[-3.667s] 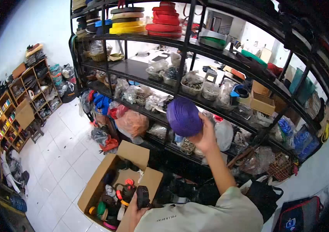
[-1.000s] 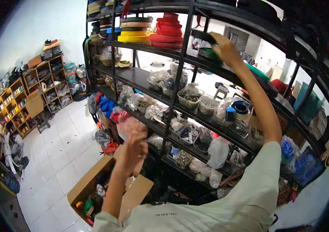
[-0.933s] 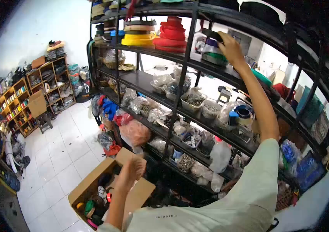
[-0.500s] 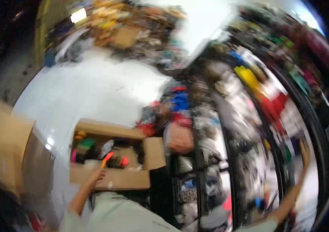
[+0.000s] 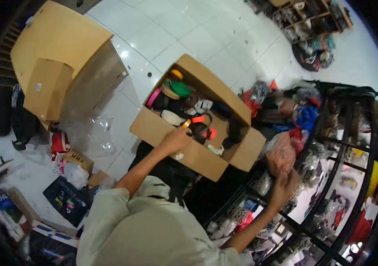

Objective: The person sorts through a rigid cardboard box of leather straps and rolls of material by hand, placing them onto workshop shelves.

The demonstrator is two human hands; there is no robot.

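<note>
An open cardboard box [image 5: 157, 128] stands in front of me, holding a green roll [image 5: 180, 89], a pink roll [image 5: 153, 98], a white bottle-like item [image 5: 171, 118] and dark items. My left hand [image 5: 178, 139] is at the box's near edge, closed on an orange and yellow item [image 5: 187, 123]. To the right, my right hand [image 5: 285, 186] is beside a pinkish plastic-wrapped bundle [image 5: 282, 151] at the rack's edge; its fingers overlap the bundle's lower part, and their grip is unclear.
A black rack [image 5: 343, 150] with bagged goods fills the right side. At the left are a wooden table [image 5: 64, 33] with a cardboard carton [image 5: 47, 88], and below it a black bag [image 5: 67, 200] on the tiled floor. Shelves [image 5: 306, 20] stand far back.
The view has turned, and the box now appears higher and tilted. My right hand has come in from the far right of the rack to the pinkish bundle. My left hand still holds the orange item.
</note>
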